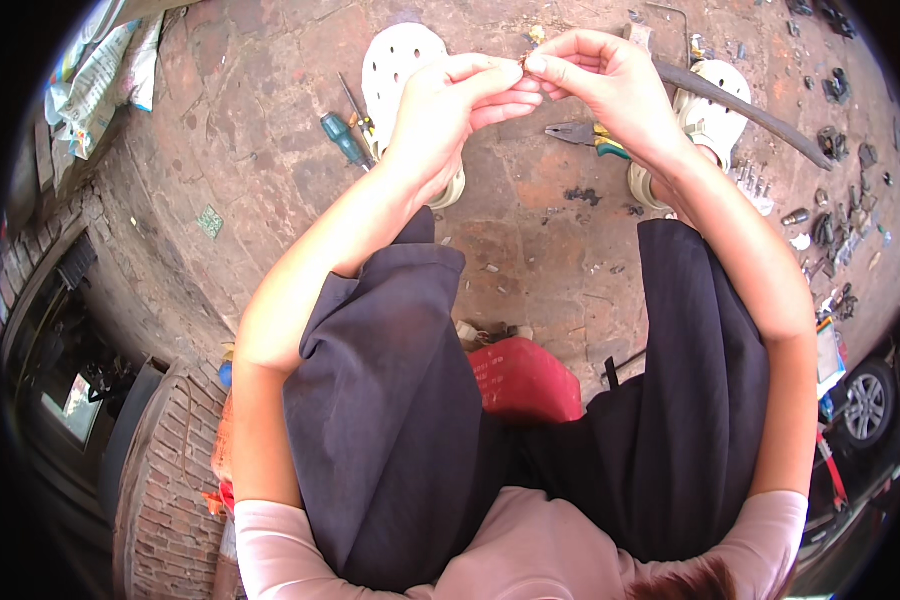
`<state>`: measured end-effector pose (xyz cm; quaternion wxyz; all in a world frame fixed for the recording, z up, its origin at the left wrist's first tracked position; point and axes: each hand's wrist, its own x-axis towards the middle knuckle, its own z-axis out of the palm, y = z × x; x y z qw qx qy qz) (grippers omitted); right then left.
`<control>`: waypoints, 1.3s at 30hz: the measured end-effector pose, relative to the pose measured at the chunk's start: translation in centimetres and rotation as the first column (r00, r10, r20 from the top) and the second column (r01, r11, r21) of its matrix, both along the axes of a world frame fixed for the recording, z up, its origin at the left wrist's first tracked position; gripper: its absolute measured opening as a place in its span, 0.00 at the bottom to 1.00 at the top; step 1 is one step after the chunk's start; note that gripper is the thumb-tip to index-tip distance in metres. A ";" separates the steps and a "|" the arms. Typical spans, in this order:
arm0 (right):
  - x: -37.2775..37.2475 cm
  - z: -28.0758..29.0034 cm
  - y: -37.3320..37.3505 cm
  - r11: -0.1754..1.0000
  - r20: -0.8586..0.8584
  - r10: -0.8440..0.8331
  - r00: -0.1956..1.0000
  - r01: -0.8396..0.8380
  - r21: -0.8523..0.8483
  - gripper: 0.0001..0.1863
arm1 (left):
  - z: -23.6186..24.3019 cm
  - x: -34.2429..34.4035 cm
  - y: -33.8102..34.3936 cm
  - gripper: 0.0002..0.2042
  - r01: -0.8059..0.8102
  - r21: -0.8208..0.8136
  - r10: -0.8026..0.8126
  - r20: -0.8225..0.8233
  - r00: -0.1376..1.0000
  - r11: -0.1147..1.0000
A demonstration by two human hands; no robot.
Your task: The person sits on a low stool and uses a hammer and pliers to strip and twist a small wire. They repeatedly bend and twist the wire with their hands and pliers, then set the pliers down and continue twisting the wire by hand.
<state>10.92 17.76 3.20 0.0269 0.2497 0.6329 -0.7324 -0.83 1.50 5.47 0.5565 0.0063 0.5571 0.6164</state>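
My left hand (470,92) and my right hand (605,78) meet fingertip to fingertip above the floor, between my feet. Both pinch a small reddish-brown piece (525,62), mostly covered by the fingers and too small to name. Below the right hand lie pliers (582,134) with yellow-and-green handles. A screwdriver with a teal handle (344,138) rests left of my left wrist, beside a thinner tool (366,128) with a yellow-and-black handle. Past the right hand, a hammer's long dark handle (750,108) runs across my right clog (715,85).
I sit on something red (525,378), showing between my dark trouser legs. Many small metal parts (850,225) are scattered along the right side of the brick floor (540,260). Plastic sacks (95,95) lie at the far left, and a car wheel (867,403) shows at the right.
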 end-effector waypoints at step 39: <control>0.0 -0.2 0.3 0.994 -0.075 0.097 0.992 -0.101 -0.049 0.12 | -0.1 -0.1 -0.2 0.10 0.193 -0.083 -0.207 -0.213 0.955 0.978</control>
